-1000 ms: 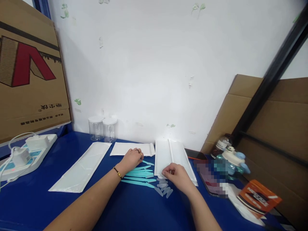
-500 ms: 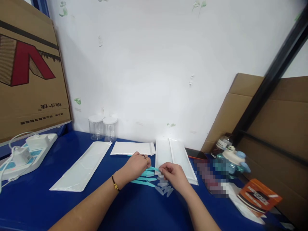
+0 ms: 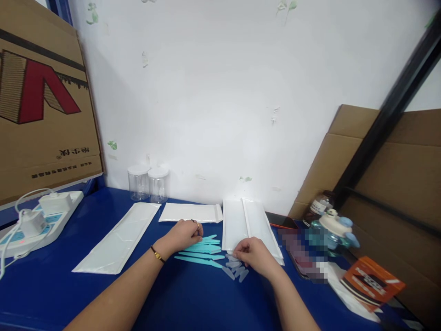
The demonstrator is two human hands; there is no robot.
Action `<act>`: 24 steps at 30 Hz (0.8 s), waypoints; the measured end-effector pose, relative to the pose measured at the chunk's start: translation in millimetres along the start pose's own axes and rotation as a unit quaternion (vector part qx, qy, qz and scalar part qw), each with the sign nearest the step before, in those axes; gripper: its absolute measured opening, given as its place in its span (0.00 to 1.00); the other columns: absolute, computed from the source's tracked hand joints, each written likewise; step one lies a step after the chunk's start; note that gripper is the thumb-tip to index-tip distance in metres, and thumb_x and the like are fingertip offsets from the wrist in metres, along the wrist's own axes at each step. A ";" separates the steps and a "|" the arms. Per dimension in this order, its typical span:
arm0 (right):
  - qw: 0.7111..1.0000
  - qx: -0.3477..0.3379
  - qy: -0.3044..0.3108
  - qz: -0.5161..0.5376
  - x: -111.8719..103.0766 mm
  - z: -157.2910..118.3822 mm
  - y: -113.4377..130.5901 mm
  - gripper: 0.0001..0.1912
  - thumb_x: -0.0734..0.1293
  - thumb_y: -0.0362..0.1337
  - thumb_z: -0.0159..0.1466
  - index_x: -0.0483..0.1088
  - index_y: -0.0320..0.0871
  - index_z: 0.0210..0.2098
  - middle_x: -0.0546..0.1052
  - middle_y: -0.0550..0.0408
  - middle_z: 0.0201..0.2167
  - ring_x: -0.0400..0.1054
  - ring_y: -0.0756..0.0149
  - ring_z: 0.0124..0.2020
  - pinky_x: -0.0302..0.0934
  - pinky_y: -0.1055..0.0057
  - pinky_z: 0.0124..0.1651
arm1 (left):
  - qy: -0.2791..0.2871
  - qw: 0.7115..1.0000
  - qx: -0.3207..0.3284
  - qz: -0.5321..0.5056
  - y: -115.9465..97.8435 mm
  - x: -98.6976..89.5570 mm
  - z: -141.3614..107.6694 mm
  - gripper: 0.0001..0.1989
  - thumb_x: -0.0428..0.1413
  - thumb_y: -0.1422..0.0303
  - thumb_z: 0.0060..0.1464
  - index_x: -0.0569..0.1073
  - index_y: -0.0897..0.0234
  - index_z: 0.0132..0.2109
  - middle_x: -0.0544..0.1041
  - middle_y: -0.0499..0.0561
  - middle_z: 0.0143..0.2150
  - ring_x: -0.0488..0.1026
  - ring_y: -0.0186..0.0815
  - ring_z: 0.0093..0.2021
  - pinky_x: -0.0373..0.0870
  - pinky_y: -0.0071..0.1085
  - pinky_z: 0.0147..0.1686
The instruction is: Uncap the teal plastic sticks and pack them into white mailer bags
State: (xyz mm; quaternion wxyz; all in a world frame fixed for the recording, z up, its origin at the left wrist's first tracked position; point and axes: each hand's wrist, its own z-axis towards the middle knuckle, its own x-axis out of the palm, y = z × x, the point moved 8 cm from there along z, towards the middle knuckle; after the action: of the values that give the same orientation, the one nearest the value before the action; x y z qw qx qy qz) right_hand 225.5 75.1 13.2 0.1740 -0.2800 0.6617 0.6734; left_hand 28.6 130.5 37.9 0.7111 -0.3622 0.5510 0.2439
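Note:
Several turquoise plastic sticks (image 3: 203,249) lie in a loose pile on the blue table. My left hand (image 3: 184,235) is over the pile's upper left part, fingers bent down and closed; what they grip, if anything, is hidden. To the right of the sticks lie several small translucent caps (image 3: 236,266). My right hand (image 3: 251,253) rests at the upper edge of these caps, thumb and forefinger pinched together, the pinch too small to make out. One cap touches the tip of the lowest stick.
White padded envelopes (image 3: 119,239) lie at the left, behind the sticks and behind my right hand. Two clear jars (image 3: 138,185) stand by the wall. A power strip (image 3: 65,209) is far left; a teal jug (image 3: 332,232) and an orange pouch (image 3: 372,282) are right.
My left hand has moved left, away from my right hand, uncovering more of the sticks. The stick that was between my hands is no longer there. My right hand has shifted slightly right and down.

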 end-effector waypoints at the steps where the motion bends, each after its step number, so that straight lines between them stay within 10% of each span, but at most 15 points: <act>1: 1.000 -0.005 -0.013 -0.018 -2.0 -0.1 2.2 0.09 0.66 0.40 0.52 0.74 0.40 0.24 0.70 0.58 0.14 0.62 0.71 0.16 0.53 0.76 0.21 | -0.005 1.000 -0.015 0.011 3.8 -0.2 0.8 0.08 0.50 0.66 0.51 0.73 0.59 0.36 0.76 0.47 0.32 0.72 0.35 0.34 0.62 0.30 0.37; 13: 0.989 -0.059 -0.102 -0.088 -22.2 -7.5 25.9 0.09 0.65 0.41 0.54 0.75 0.44 0.26 0.75 0.54 0.26 0.66 0.66 0.26 0.57 0.72 0.31 | -0.031 0.987 -0.082 0.134 31.3 1.6 8.7 0.18 0.47 0.68 0.56 0.66 0.64 0.53 0.75 0.59 0.41 0.72 0.43 0.41 0.65 0.35 0.37; 24: 0.987 -0.069 -0.114 -0.085 -22.6 -6.3 24.3 0.09 0.64 0.41 0.55 0.75 0.45 0.27 0.74 0.55 0.25 0.64 0.67 0.25 0.57 0.72 0.30 | -0.074 0.985 -0.009 0.158 23.7 0.6 19.2 0.11 0.44 0.69 0.58 0.70 0.65 0.34 0.72 0.54 0.35 0.70 0.37 0.36 0.61 0.32 0.36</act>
State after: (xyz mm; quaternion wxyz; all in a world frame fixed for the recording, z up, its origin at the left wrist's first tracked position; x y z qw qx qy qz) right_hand 229.4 70.4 46.5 0.2851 -0.2674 0.5632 0.7280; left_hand 22.7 160.2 33.9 0.6994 -0.2579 0.5450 0.3837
